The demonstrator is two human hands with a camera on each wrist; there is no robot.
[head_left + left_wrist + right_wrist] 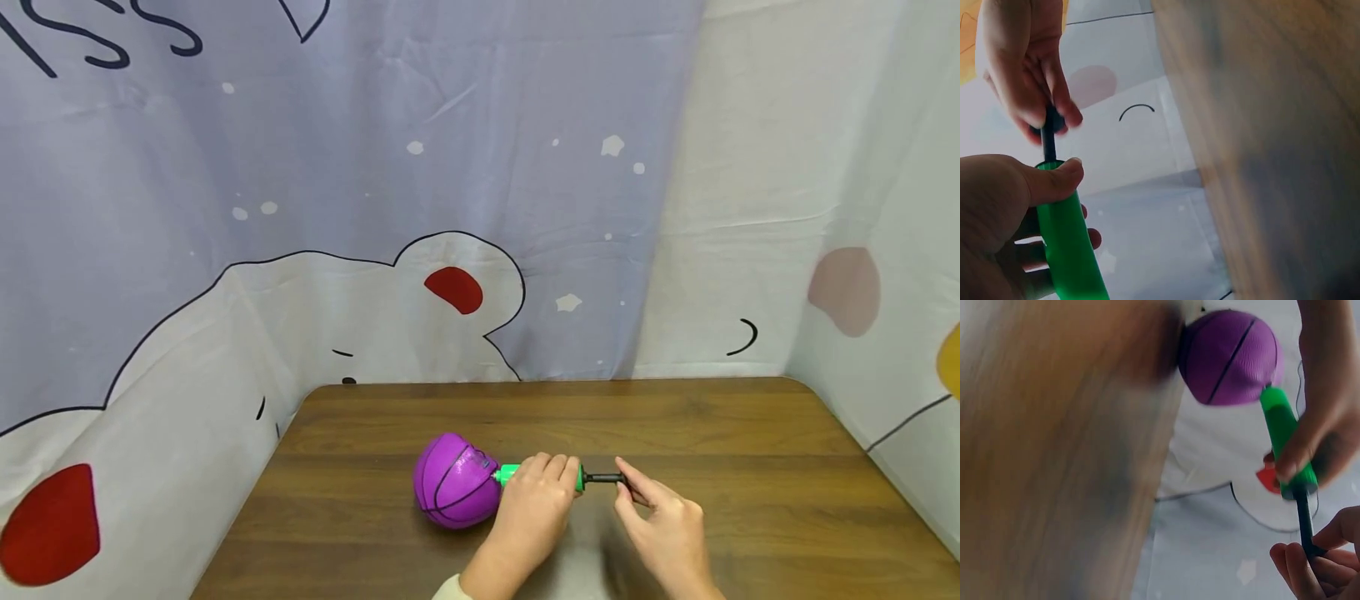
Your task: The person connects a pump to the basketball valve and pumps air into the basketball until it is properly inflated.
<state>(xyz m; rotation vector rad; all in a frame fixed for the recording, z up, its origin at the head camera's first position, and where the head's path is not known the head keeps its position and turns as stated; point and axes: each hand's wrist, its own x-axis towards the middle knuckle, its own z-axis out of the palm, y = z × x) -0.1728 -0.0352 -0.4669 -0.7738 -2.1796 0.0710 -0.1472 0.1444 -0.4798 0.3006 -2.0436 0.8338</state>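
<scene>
A purple ball [453, 487] with black lines, its side dented in near the nozzle, sits on the wooden table. The nozzle end of a green hand pump [1280, 419] meets the ball's side. My left hand [536, 504] grips the pump's green barrel, fingers wrapped over it and thumb near its rear end in the left wrist view. A black rod [602, 478] sticks out of the barrel's back. My right hand [663, 525] pinches the black handle [1316, 551] at the rod's end between thumb and fingers.
The brown wooden table [360, 417] spans the space under both hands. Behind it hangs a pale curtain [465, 125] with cartoon drawings, red patches and white stars, which continues along the left and right sides.
</scene>
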